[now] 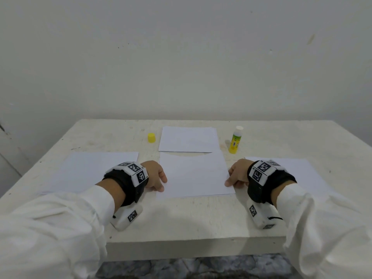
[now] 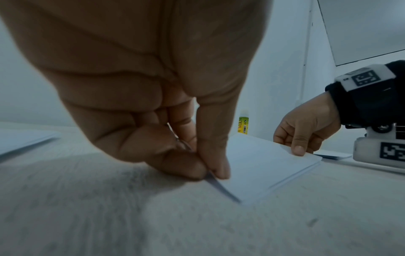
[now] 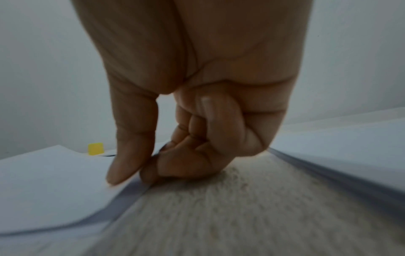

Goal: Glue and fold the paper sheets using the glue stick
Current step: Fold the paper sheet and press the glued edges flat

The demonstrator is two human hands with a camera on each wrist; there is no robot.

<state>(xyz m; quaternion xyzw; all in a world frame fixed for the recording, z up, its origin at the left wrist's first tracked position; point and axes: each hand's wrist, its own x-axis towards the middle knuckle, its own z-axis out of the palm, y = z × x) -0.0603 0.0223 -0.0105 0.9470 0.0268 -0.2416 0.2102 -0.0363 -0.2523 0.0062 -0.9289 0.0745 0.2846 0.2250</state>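
In the head view the wrist cameras cover most of the left hand [image 1: 156, 177] and the right hand [image 1: 237, 175], so the grip under each thumb is hidden there. The print on the glue stick [image 1: 235, 140] is too small to read. In the right wrist view the right hand hides most of the centre sheet [image 3: 50, 181], the yellow cap [image 3: 95, 148] is blurred, and the near surface [image 3: 219, 216] smears. The left stack [image 2: 19, 140] is cut by the left wrist picture's edge.

Left hand [image 2: 153, 97] pinching near-left edge of sheet [image 2: 263, 166] on desk [image 2: 153, 225]; right hand [image 2: 306, 131] pinching far edge; glue stick [image 2: 243, 124] upright behind.
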